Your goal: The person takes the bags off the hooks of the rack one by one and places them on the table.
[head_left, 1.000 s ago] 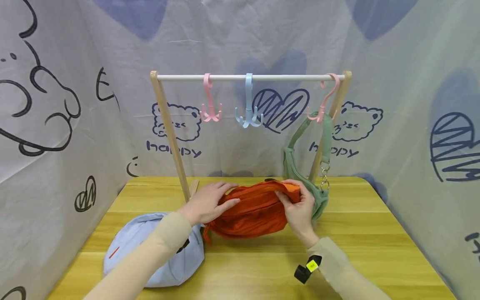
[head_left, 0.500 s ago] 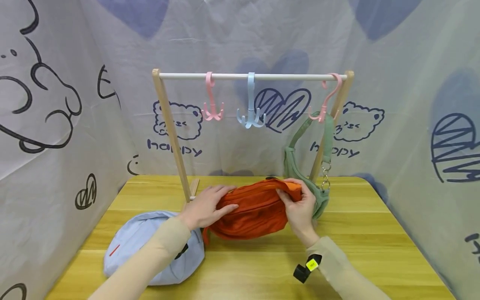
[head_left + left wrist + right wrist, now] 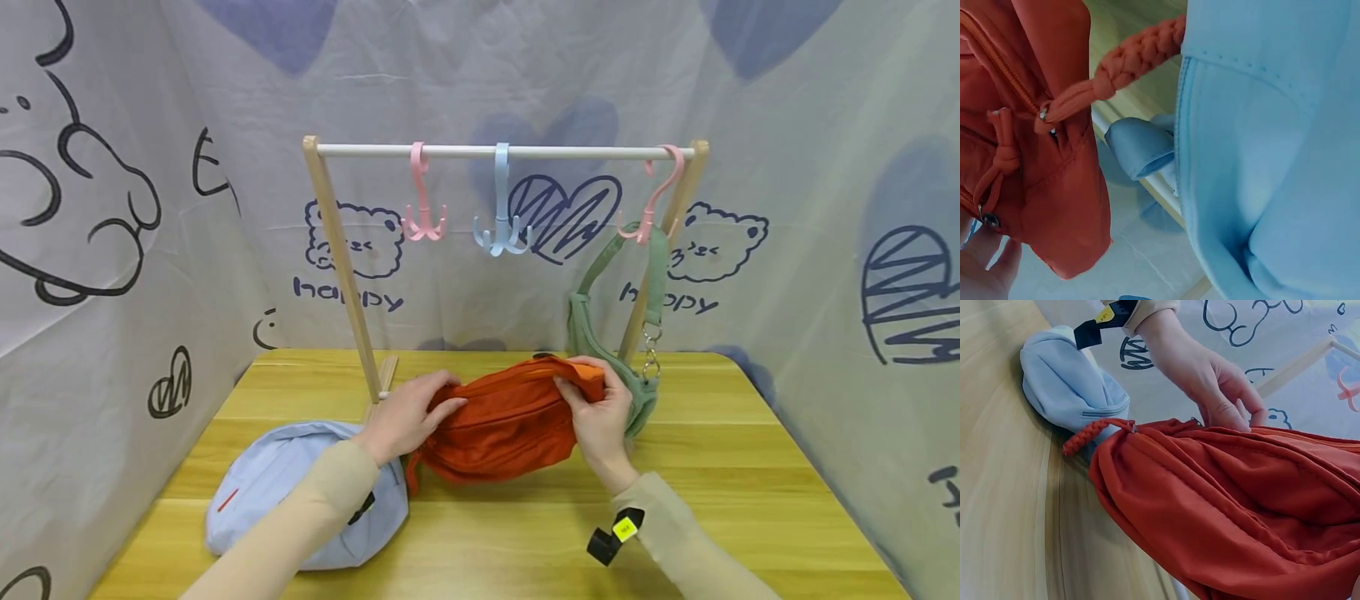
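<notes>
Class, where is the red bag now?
In the head view, the red bag is near the centre, between the left hand and right hand, right of the blue bag.

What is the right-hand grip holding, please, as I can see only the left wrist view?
Observer: In the head view, the right-hand grip pinches the right end of the red-orange fabric bag.
Operator: Thank you; does anything hang nearby?
Observer: Yes, a sage-green fabric bag hangs from the rightmost pink plastic hook.
Operator: Would there be a spare hook, please?
Observer: Yes, the leftmost pink plastic hook holds nothing.
</notes>
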{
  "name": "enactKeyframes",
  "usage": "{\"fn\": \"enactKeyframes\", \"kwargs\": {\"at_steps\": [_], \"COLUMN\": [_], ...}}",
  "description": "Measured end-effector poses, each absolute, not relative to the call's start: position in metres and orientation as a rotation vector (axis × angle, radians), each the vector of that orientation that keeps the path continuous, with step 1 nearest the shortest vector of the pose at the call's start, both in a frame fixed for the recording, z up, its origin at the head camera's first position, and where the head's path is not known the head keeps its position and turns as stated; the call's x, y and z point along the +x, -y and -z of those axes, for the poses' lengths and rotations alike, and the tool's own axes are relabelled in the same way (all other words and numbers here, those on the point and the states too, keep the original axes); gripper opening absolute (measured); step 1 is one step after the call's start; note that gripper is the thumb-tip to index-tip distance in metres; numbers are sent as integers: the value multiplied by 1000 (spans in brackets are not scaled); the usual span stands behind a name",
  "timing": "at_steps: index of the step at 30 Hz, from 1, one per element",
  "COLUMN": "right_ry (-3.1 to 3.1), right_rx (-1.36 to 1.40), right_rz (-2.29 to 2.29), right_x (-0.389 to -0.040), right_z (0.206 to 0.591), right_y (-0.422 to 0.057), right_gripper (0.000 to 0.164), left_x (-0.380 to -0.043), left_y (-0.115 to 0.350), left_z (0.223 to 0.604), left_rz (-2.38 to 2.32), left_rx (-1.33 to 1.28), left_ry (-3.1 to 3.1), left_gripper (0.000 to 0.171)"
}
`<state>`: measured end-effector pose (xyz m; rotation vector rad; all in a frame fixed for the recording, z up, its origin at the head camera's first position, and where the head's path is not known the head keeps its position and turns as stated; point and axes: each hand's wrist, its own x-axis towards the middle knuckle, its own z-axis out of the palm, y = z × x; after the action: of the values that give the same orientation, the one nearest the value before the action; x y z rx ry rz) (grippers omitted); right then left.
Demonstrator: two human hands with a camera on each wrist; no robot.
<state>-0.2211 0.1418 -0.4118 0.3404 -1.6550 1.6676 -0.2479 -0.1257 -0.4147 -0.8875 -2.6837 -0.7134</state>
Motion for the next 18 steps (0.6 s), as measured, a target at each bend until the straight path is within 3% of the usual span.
{"fn": "enactKeyframes", "kwargs": {"at_steps": [18], "right_ry": [1692], "right_rx": [383], "right_rz": [-1625], "right_x": [-219], "right_z": [413], "right_y": [-145], "right_gripper": [25], "left_x": [-250], "left_y": [134], "left_z": [406], "left_rz": [630], "left_rx": [-1024], "left_ry": [2939], "left_gripper": [49]}}
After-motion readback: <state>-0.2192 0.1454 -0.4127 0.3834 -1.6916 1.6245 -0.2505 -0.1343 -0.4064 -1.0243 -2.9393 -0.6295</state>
